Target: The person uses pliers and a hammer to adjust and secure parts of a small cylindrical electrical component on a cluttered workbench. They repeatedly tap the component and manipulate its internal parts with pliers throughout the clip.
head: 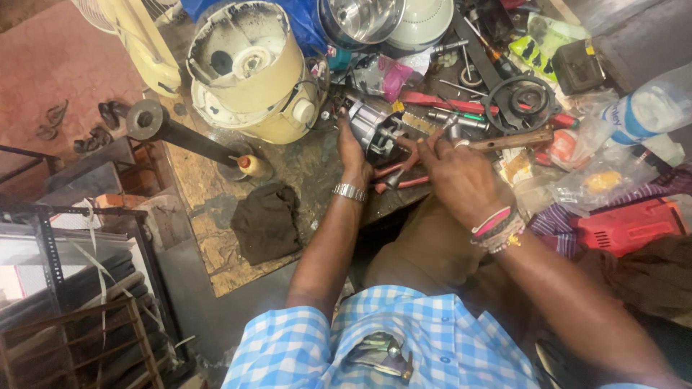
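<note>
My left hand (353, 153) grips the near side of a small dark electric motor (378, 131) that rests on the cluttered wooden bench (209, 194); a metal watch band circles that wrist. My right hand (458, 173) is closed on a metal tool whose tip (452, 128) points at the motor's right side. Red-handled pliers (404, 173) lie under and between the two hands. A cream-coloured mixer body (252, 68) stands tipped just left of the motor, wires running between them.
A dark rag (267, 220) and a small bottle with a red cap (252, 166) lie left of my arms. Screwdrivers, sockets, a black ring (520, 101) and plastic bags crowd the right. A red power tool (634, 223) sits at right; metal racks stand at lower left.
</note>
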